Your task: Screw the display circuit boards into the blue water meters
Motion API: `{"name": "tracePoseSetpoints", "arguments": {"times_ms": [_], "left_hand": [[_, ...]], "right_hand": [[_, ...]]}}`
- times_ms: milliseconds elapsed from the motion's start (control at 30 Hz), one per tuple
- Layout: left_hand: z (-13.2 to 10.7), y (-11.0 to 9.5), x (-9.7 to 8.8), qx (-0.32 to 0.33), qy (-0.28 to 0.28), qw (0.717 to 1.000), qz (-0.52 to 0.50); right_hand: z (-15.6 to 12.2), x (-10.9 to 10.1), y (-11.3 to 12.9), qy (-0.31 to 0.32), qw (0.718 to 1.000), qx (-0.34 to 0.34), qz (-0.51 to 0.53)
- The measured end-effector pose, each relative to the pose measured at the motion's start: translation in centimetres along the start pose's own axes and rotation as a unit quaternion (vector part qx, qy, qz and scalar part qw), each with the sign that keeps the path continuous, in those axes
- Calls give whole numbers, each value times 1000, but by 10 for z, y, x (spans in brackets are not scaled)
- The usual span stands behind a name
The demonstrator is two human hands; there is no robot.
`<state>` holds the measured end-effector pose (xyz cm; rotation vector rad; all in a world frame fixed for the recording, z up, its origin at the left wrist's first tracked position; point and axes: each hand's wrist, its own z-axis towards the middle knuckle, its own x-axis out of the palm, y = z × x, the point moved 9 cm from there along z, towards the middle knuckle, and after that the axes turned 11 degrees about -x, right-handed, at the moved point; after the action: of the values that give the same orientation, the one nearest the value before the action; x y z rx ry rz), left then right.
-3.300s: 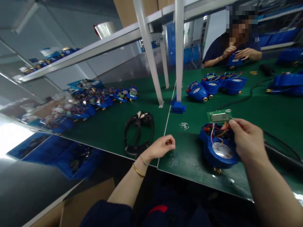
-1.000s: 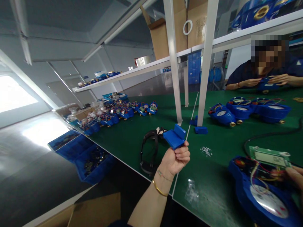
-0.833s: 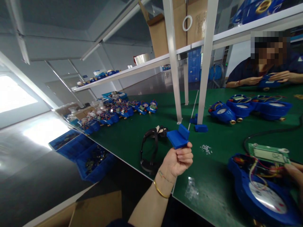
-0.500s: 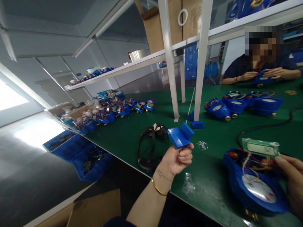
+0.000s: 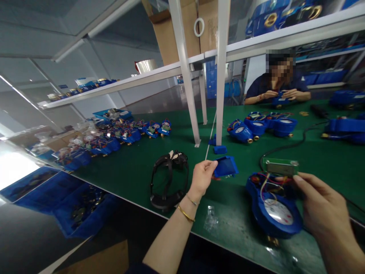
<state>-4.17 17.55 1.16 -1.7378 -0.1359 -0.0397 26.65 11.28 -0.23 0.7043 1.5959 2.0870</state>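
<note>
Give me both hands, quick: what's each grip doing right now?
Left hand: closed, holding a blue plastic cover.
Right hand: closed, holding the green circuit board by its edge.

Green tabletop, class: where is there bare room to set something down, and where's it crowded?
Bare: between the clear plastic scrap and the open blue meter; between the black strapped headgear and the piled meters. Crowded: far left, under that pile, and by the right hand, holding the circuit board.
</note>
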Motion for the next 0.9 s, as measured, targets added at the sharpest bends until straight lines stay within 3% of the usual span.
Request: {"name": "tracePoseSetpoints", "arguments": {"times_ms": [200,467,600,800,900], "left_hand": [[31,-2,49,-2,37,999,-27],[29,14,122,-53,151,983,-87],[25,21,133,-62,179,979,-71],[26,28,132,-64,180,981,19],[27,28,133,-64,183,981,29]], "right_hand": [[-4,29,-12,55,980,110,157],[2,30,-15,50,978,107,171],[4,28,-13,32,981,88,168],[0,23,-8,4,986,52,159],[0,19,-5,0,990,3,141]]}}
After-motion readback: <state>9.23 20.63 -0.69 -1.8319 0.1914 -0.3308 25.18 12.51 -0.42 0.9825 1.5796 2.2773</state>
